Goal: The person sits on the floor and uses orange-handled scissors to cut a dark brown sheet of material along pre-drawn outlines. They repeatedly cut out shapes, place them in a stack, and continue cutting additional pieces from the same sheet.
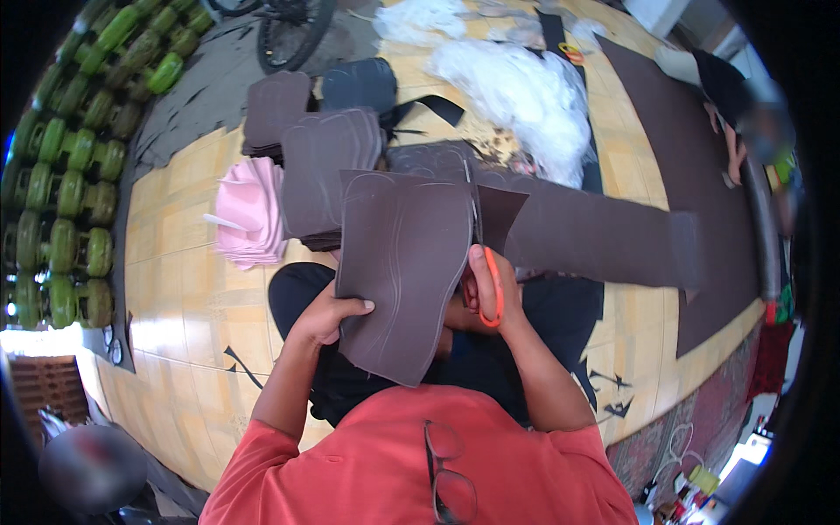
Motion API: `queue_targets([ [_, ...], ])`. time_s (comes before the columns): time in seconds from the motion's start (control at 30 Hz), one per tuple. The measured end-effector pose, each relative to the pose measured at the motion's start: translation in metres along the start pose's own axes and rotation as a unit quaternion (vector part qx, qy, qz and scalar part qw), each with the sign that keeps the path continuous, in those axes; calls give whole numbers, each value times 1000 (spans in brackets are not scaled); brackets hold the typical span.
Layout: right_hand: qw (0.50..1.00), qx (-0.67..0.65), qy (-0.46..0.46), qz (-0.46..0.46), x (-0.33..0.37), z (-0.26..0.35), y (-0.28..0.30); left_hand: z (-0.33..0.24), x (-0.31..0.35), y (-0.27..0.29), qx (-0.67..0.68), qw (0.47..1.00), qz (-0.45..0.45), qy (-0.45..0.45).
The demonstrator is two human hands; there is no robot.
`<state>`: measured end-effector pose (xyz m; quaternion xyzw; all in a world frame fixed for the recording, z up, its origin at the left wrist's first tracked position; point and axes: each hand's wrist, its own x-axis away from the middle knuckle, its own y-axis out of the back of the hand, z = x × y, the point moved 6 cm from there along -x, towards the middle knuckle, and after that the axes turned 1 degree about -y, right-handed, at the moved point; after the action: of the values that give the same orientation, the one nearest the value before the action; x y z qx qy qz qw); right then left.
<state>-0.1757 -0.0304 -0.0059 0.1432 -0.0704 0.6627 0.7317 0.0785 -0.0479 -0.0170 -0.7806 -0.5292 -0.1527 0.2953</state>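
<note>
My left hand (325, 313) grips the left edge of a dark brown sheet (402, 271), thumb on top. Pale curved outlines are drawn on the sheet, which hangs above my lap. In my right hand (479, 284) is a pair of scissors (499, 302) with orange handles, closed in my fingers. Their blades point away from me along the sheet's right edge, partly hidden by the material. A long brown strip (595, 229) stretches off to the right beyond the scissors.
Stacks of brown cut pieces (325, 166) and a pink stack (248, 206) stand on the tiled floor. White plastic (534, 101) lies heaped behind. Green gas cylinders (63, 245) line the left. Right, another person (731, 92) bends over a large brown sheet (652, 131). Dark scraps (242, 367) lie about.
</note>
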Motion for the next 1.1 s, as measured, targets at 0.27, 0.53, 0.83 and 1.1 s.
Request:
queue_targets([
  [0.27, 997, -51, 57, 2, -88, 34, -47, -75, -39, 69, -30, 996, -32, -79],
  [0.53, 977, 167, 57, -117, -141, -18, -40, -132, -106, 156, -483, 840, -216, -121],
  [0.83, 911, 386, -77, -126, -157, -85, -47, -86, -114, 170, -486, 756, -373, -231],
  [1.1, 923, 320, -144, -157, -174, -106, -72, -83, -120, 160, -438, 817, -341, -158],
])
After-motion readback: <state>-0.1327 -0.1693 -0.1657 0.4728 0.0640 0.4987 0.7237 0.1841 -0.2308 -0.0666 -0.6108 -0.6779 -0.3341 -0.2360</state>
